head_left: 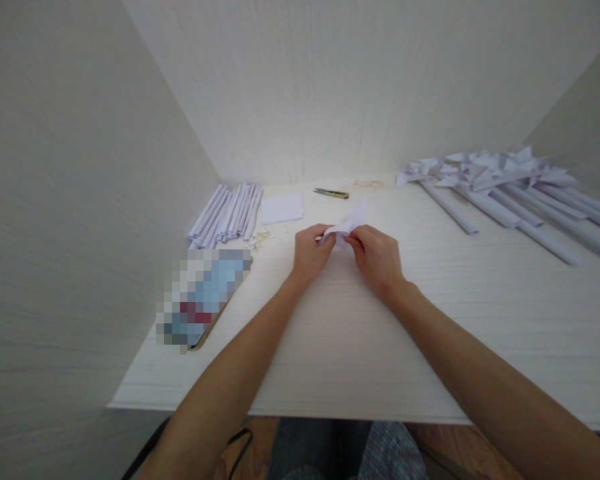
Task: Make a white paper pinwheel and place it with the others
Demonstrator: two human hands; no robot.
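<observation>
Both hands meet over the middle of the white table (330, 347), pinching 1 small folded piece of paper (349, 223) between them: the left hand (311, 255) grips its left end with thumb and fingers closed on it, and the right hand (375, 257) clamps the right end the same way, while a loose flap sticks up toward the far side. The paper is held just above the tabletop, near the centre and well apart from the other stock. The main risk, as I judge it, is a crooked or torn fold: the piece is thin and gripped only at its edges, so uneven pull from 1 hand could rip it or skew the crease. The free flap could also buckle if pressed carelessly. A utility knife (331, 193) lies on the far side just beyond the hands; a forward sweep could knock it. To the far left sit a bundle of rolled paper sticks (227, 213) and a flat sheet (282, 208); to the far right, a heap of finished pinwheels (505, 183), which a wide elbow move might scatter.
</observation>
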